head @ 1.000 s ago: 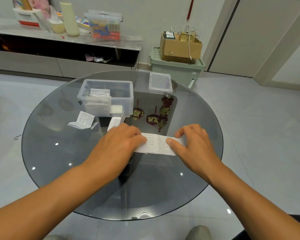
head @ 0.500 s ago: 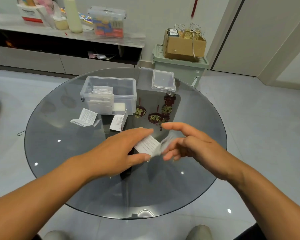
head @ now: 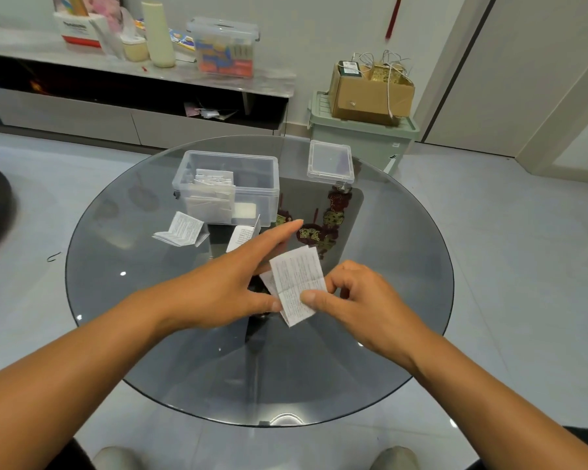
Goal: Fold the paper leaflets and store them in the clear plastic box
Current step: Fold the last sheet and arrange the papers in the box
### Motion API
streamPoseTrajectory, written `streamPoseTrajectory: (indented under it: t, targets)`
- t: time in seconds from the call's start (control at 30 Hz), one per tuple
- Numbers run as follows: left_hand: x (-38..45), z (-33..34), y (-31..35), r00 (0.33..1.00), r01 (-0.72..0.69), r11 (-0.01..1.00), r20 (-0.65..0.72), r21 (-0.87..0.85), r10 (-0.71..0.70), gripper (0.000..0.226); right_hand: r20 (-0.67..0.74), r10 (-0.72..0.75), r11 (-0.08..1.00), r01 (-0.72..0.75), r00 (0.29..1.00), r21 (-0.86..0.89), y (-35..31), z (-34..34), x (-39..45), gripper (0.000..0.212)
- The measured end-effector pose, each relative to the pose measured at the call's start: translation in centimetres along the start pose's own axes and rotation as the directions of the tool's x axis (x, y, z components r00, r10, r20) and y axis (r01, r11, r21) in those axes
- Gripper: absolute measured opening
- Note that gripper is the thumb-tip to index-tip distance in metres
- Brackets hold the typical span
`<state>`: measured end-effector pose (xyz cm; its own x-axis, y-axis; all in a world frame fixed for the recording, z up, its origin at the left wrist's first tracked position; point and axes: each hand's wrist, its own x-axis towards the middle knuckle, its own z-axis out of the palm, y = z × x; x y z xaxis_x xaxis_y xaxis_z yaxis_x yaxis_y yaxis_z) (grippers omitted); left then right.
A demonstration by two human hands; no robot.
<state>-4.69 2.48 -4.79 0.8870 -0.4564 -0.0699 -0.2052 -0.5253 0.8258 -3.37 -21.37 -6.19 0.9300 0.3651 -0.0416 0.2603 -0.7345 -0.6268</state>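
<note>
A white printed leaflet, folded in half, is lifted above the round glass table. My right hand pinches its lower right edge, thumb on top. My left hand lies beside it with fingers straight, its thumb touching the leaflet's lower left edge. The clear plastic box stands open at the far side of the table with several folded leaflets stacked in its left half. Two more leaflets lie in front of the box, one at the left and one partly behind my left fingers.
The box's clear lid lies to the right of the box. Red and gold ornaments show through the glass. Beyond the table are a green bin with a cardboard box on it and a low shelf with clutter.
The leaflet lay flat as a long strip under both hands. It has since been folded over and lifted, and my right hand now pinches it while my left fingers have straightened.
</note>
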Motion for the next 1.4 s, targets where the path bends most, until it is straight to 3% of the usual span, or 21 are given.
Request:
streamPoseTrajectory:
  t: [0.2, 0.37, 0.47, 0.6, 0.73, 0.87, 1.0, 1.13, 1.3, 1.4]
  targets:
    - [-0.2, 0.7, 0.3, 0.996, 0.034, 0.998, -0.087, 0.057, -0.029, 0.086, -0.053, 0.036, 0.986, -0.044, 0.998, -0.163, -1.1, 1.0, 0.2, 0.041]
    - [0.7, 1.5, -0.5, 0.965, 0.111, 0.975, -0.256, 0.192, -0.059, 0.091, -0.111, -0.022, 0.982, 0.001, 0.994, -0.191, -1.2, 1.7, 0.1, 0.04]
    - [1.1, 1.6, -0.9, 0.966, 0.138, 0.969, -0.244, 0.206, -0.086, 0.084, -0.088, -0.041, 0.994, 0.032, 0.995, -0.104, -0.7, 1.0, 0.1, 0.02]
    - [1.2, 1.1, -0.5, 0.969, 0.173, 0.979, -0.195, 0.11, -0.15, 0.076, -0.112, -0.017, 0.998, 0.01, 0.994, -0.063, -0.1, 0.9, 0.1, 0.027]
    - [1.0, 0.8, -0.3, 0.951, 0.206, 0.976, -0.249, 0.064, -0.184, 0.056, -0.123, -0.121, 0.993, 0.118, 0.985, -0.027, 0.3, 1.3, 0.0, 0.018]
    - [0.6, 1.1, 0.3, 0.945, 0.192, 0.973, -0.293, 0.13, -0.147, 0.037, 0.154, -0.194, 0.968, 0.214, 0.969, -0.129, 0.3, 0.2, -0.3, 0.052]
    - [0.6, 0.6, 0.4, 0.95, 0.218, 0.955, -0.268, 0.2, -0.161, 0.032, 0.095, -0.24, 0.956, 0.252, 0.966, -0.148, 0.4, 0.1, -0.3, 0.061]
    - [0.6, 0.2, -0.1, 0.955, 0.221, 0.958, -0.241, 0.185, -0.174, 0.03, 0.032, -0.441, 0.819, 0.416, 0.897, -0.394, 0.9, 0.7, -0.6, 0.053]
    - [0.9, 0.1, -0.8, 0.971, 0.179, 0.979, -0.176, 0.098, -0.16, 0.036, -0.127, -0.628, 0.719, 0.511, 0.767, -0.471, 0.4, 1.4, -0.2, 0.024]
    - [1.0, 0.4, -0.9, 0.983, 0.133, 0.99, -0.132, 0.038, -0.127, 0.044, -0.095, -0.422, 0.9, 0.403, 0.902, -0.167, -0.3, 1.3, -0.3, 0.019]
